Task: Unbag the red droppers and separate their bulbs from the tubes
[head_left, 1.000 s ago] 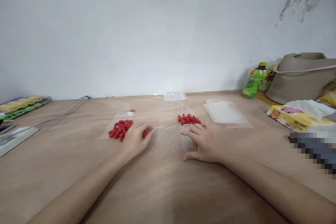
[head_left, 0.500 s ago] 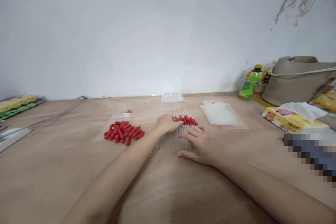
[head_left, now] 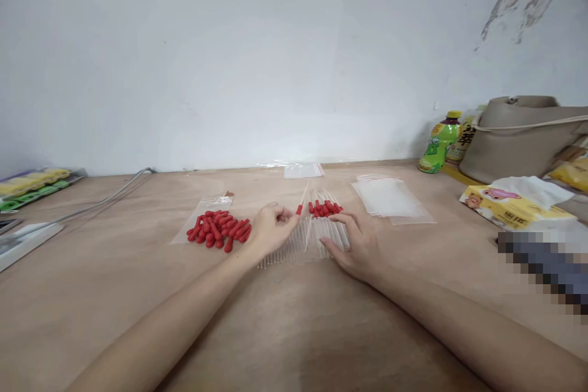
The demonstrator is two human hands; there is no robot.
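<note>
My left hand pinches a dropper by its red rubber bulb, the thin clear tube pointing up and away. My right hand rests to the right with thumb and index finger apart, over a row of clear glass tubes. Its fingertips lie by a cluster of red-bulbed droppers, whose tubes point toward the wall. Whether the fingers touch the tubes, I cannot tell. A pile of loose red rubber bulbs lies left of my left hand on a clear plastic bag.
Clear zip bags are stacked at the right, another bag by the wall. A tissue pack, a green bottle and a beige handbag stand far right. On the left are a grey cable and yellow-green packs.
My left hand has drawn back leftward from the cluster with a red-bulbed dropper in its fingers. My right hand's fingers have shifted slightly, its thumb moving up and right.
</note>
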